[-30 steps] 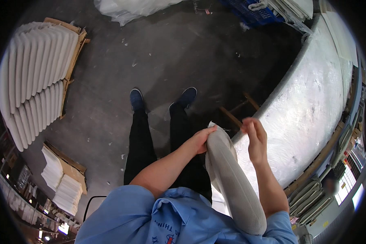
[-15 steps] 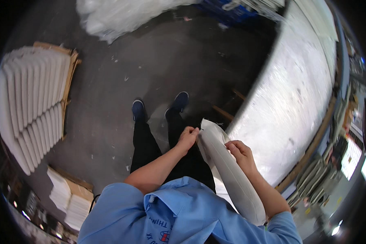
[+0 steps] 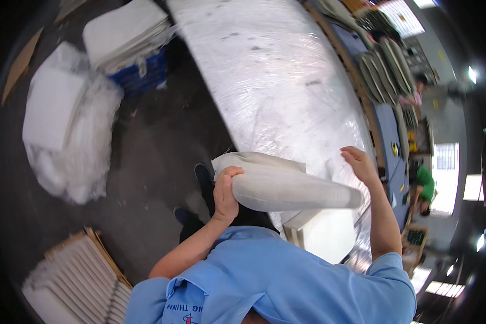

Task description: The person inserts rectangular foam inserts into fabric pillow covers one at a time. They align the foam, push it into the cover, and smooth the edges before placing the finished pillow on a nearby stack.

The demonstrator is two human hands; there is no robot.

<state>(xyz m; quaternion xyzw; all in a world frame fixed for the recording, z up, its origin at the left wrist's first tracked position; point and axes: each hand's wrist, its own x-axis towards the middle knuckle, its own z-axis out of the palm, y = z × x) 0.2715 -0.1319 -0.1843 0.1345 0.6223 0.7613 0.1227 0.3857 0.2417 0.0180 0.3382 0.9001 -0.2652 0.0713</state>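
Observation:
A light grey fabric-covered cushion (image 3: pixel 286 189) is held up in front of my body, above the near end of a table (image 3: pixel 286 81) wrapped in clear plastic film. My left hand (image 3: pixel 226 193) grips its left end, thumb on top and the other fingers partly hidden. A loose flap of fabric lies along the cushion's far side. Off the cushion's right end, my right hand (image 3: pixel 360 163) is raised over the table with fingers apart, holding nothing. Below the cushion, a pale stack of flat pads (image 3: pixel 329 235) is partly covered by it.
Stacked white pads (image 3: pixel 124 29) sit on a blue crate (image 3: pixel 143 75) at the far left. Beside them on the floor lies a plastic-wrapped bundle (image 3: pixel 65 124). A row of pale pads (image 3: pixel 78 286) stands near left. Beyond the table, a person in green (image 3: pixel 425 184) bends at a blue-topped bench (image 3: pixel 391 156).
I have turned right toward the table. The cushion has swung from near upright to lying across my front. My right hand has let go of it; the left still holds on.

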